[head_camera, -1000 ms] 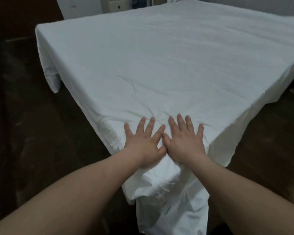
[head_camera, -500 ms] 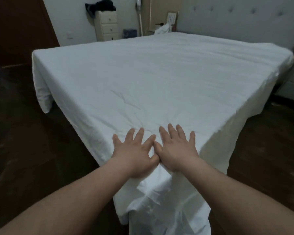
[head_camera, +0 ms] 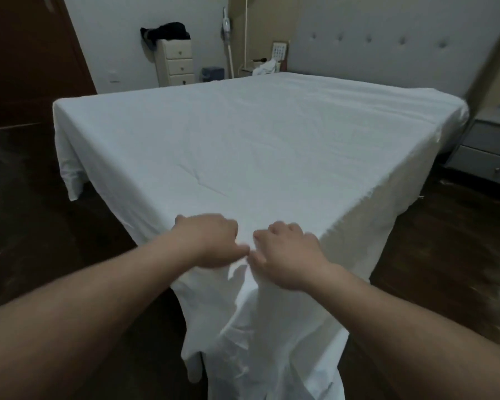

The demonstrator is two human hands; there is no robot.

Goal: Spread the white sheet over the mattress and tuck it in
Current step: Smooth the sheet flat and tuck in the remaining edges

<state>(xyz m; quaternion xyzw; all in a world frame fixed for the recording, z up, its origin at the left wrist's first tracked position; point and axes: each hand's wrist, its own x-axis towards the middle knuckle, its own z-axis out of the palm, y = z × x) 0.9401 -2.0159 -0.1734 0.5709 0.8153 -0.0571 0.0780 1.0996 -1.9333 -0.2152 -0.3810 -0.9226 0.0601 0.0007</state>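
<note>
A: Advice for this corner step?

B: Best to gather slack evenly with both hands, then pull down and push under the mattress edge, keeping the top flat.

A: Grip at present?

B: Left hand (head_camera: 211, 241) at 7 o'clock of the bed top, fingers curled onto the cloth, seemingly bunching it; right hand (head_camera: 286, 255) just beside at 5 o'clock, also curled on cloth. Blurred, so hard to tell how firmly either pinches.

A: And the white sheet (head_camera: 257, 145)?

B: Spread over the whole mattress, mostly smooth, one crease near the middle. Hanging loose at the near corner, not yet tucked; another corner drooping at 9 o'clock.
</note>
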